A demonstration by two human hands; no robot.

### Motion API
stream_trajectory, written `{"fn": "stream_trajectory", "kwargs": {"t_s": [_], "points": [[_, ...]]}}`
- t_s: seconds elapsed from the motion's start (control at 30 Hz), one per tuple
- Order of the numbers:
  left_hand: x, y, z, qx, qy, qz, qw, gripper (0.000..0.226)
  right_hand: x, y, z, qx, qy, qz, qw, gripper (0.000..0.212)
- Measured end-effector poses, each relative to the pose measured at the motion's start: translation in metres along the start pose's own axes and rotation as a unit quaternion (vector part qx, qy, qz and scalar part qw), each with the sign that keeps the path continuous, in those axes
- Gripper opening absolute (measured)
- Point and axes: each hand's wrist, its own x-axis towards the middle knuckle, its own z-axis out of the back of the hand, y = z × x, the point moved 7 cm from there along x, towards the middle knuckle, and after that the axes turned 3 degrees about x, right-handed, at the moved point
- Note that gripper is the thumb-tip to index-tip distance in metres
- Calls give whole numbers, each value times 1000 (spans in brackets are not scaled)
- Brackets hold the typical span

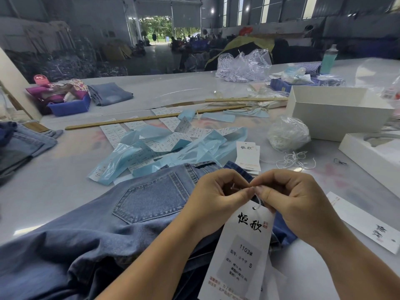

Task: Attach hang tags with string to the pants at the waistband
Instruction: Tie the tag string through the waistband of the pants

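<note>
Her left hand [218,193] and right hand [287,195] both pinch thin white string [256,197] threading the white paper hang tag [240,252] over blue denim pants [129,213].

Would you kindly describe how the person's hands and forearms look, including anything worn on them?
Both the left hand and the right hand are bare: no gloves, rings, watch or bracelets show. The forearms are uncovered down to the frame edge, with no sleeve in view. The visible fingernails are short and look unpainted. No markings appear on either hand.

White box [337,118], wooden rulers [151,118], blue bin [70,107], folded jeans [109,93] beyond.
</note>
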Motion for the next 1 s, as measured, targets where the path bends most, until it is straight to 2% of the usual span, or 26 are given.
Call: {"fn": "stream_trajectory", "kwargs": {"t_s": [0.13, 0.27, 0.4, 0.5, 0.67, 0.73, 0.83, 0.93, 1.0], "points": [[0, -2, 0, -8, 0, -9, 1000, 11, 0, -3, 1, 36, 0, -2, 999, 18], [1, -1, -1, -30, 13, -16, 999, 12, 3, -2, 1, 29, 44, 5, 999, 23], [4, 2, -2, -111, 77, 24, 991, 7, 5, -1, -2, 46, 100, -6, 994, 27], [6, 5, -3, -150, 137, 56, 978, 12, 5, 2, -10, 50, 147, -11, 988, 19], [5, 4, -8, -143, 147, 70, 976, 17, 4, 0, -6, -6, 148, 4, 989, 34], [3, 3, -5, -110, 111, 72, 985, 6, 5, 3, -2, -35, 123, 15, 992, 34], [-1, 1, 4, 59, 42, 68, 995, 13, 13, 6, -4, -131, 99, 17, 986, 32], [-13, -9, 20, 275, 14, 45, 960, 24, 23, 10, -19, -257, 106, 13, 960, 33], [-21, -4, 36, 363, 31, 79, 928, 37, 30, 18, -31, -298, 103, 16, 949, 29]]}}
